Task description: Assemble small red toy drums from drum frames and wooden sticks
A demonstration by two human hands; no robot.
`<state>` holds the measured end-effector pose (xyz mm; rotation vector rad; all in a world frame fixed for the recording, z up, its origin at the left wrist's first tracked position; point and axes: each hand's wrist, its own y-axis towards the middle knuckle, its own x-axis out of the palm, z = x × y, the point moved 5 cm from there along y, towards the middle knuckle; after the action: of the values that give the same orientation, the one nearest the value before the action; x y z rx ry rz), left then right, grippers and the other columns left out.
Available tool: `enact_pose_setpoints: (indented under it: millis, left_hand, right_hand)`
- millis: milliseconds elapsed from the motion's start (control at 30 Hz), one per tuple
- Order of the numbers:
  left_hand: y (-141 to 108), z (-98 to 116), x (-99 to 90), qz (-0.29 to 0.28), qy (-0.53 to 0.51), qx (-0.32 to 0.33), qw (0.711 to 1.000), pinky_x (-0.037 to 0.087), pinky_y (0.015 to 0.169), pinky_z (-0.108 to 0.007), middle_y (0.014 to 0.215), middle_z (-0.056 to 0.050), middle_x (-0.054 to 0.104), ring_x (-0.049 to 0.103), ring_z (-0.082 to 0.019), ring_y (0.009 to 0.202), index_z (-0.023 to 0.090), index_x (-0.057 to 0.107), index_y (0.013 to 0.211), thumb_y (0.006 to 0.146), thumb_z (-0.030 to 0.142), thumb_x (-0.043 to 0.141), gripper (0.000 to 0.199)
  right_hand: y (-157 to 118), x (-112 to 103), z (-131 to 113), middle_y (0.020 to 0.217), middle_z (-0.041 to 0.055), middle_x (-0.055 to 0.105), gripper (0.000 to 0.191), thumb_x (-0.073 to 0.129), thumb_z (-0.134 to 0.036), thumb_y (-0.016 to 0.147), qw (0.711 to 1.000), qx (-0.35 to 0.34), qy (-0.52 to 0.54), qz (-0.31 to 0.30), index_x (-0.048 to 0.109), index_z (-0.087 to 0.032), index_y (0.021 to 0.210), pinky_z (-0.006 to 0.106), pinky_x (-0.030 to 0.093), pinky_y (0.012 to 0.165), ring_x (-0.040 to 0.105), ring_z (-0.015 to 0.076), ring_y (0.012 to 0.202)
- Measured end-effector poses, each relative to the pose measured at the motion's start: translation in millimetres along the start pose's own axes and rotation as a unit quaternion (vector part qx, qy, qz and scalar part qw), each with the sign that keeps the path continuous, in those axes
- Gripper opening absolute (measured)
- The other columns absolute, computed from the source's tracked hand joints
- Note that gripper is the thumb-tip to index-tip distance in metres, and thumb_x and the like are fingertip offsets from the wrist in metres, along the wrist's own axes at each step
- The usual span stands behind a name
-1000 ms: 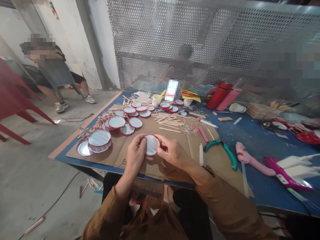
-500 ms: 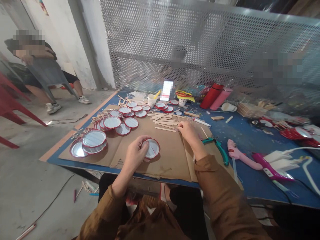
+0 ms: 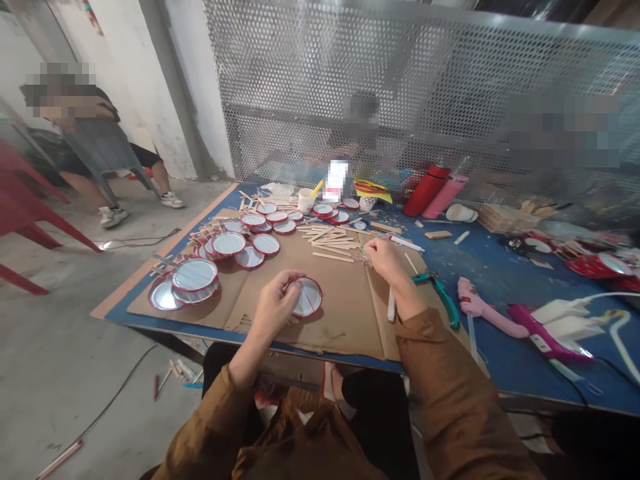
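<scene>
My left hand (image 3: 277, 297) grips a small round disc with a pale face and red rim (image 3: 309, 297), tilted up above the cardboard sheet (image 3: 345, 320). My right hand (image 3: 384, 259) is closed in a pinch at the cardboard's right side, and whatever sits between its fingertips is too small to make out. Just left of it lies a loose heap of flat wooden sticks (image 3: 333, 239). Similar red-rimmed discs (image 3: 229, 244) are spread and stacked at the left, several with sticks poking out from beneath. Below my right wrist lies a white stick-like piece (image 3: 391, 305).
Teal-handled pliers (image 3: 443, 300), a pink glue gun (image 3: 487, 312) and a purple power strip (image 3: 547, 340) with white plugs lie right. A red bottle (image 3: 427, 191) and paper cup (image 3: 306, 200) stand at the back, before a perforated metal screen (image 3: 300, 87). A seated person is far left.
My right hand has shifted slightly right and stays pinched. The left hand keeps its hold on the disc. The whole view has moved a little.
</scene>
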<state>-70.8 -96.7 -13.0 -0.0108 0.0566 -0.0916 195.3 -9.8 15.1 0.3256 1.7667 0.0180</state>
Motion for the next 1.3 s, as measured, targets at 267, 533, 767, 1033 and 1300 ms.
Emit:
enact_pose_setpoints:
  millis: [267, 533, 767, 1033, 1300]
  left_hand:
    - [3.5, 3.5, -3.9, 0.041, 0.069, 0.074, 0.994, 0.038, 0.043, -0.018, 0.068, -0.001, 0.064, 0.052, -0.01, 0.049, 0.019, 0.068, 0.093, 0.079, 0.029, 0.054, 0.023]
    - [3.3, 6.1, -5.1, 0.071, 0.086, 0.089, 0.99, 0.04, 0.049, -0.019, 0.063, 0.002, 0.058, 0.052, -0.011, 0.054, 0.02, 0.063, 0.094, 0.078, 0.032, 0.055, 0.022]
    - [-0.5, 4.1, -0.3, 0.032, 0.109, 0.023, 0.993, 0.029, 0.032, -0.016, 0.064, 0.004, 0.053, 0.043, -0.007, 0.037, 0.019, 0.057, 0.095, 0.082, 0.038, 0.048, 0.025]
    - [-0.1, 1.9, 0.0, 0.019, 0.112, 0.016, 0.993, 0.031, 0.027, -0.016, 0.064, 0.004, 0.054, 0.046, -0.007, 0.035, 0.018, 0.057, 0.098, 0.082, 0.038, 0.048, 0.027]
    - [0.8, 0.5, 0.6, 0.022, 0.092, 0.009, 0.995, 0.034, 0.027, -0.016, 0.072, 0.0, 0.061, 0.051, -0.008, 0.038, 0.016, 0.06, 0.1, 0.081, 0.037, 0.051, 0.03]
  right_hand:
    - [1.9, 12.1, -7.6, 0.08, 0.0118, 0.071, 0.019, 0.051, -0.014, 0.075, 1.0, -0.001, -0.016, -0.027, 0.07, -0.016, 0.071, 0.027, 0.038, 0.067, 0.063, 0.0208, 0.077]
    - [2.5, 11.4, 3.4, 0.073, 0.0057, 0.067, 0.026, 0.042, -0.025, 0.079, 0.995, -0.014, 0.1, 0.012, 0.066, -0.015, 0.076, 0.023, 0.038, 0.058, 0.058, 0.0148, 0.066]
    - [-8.2, 11.3, 2.0, 0.049, -0.0013, 0.054, 0.027, 0.054, -0.04, 0.069, 0.921, 0.009, 0.387, -0.052, 0.062, -0.014, 0.07, 0.019, 0.02, 0.041, 0.037, 0.0074, 0.042]
    - [-6.1, 7.3, 6.1, 0.049, -0.0001, 0.055, 0.016, 0.052, -0.027, 0.07, 0.965, 0.002, 0.262, -0.024, 0.061, -0.016, 0.064, 0.022, 0.031, 0.049, 0.047, 0.0113, 0.048]
    - [-11.2, 4.2, -5.9, 0.088, 0.0074, 0.07, 0.017, 0.053, -0.02, 0.079, 0.997, -0.068, -0.027, -0.012, 0.069, -0.019, 0.079, 0.026, 0.038, 0.066, 0.061, 0.0183, 0.079]
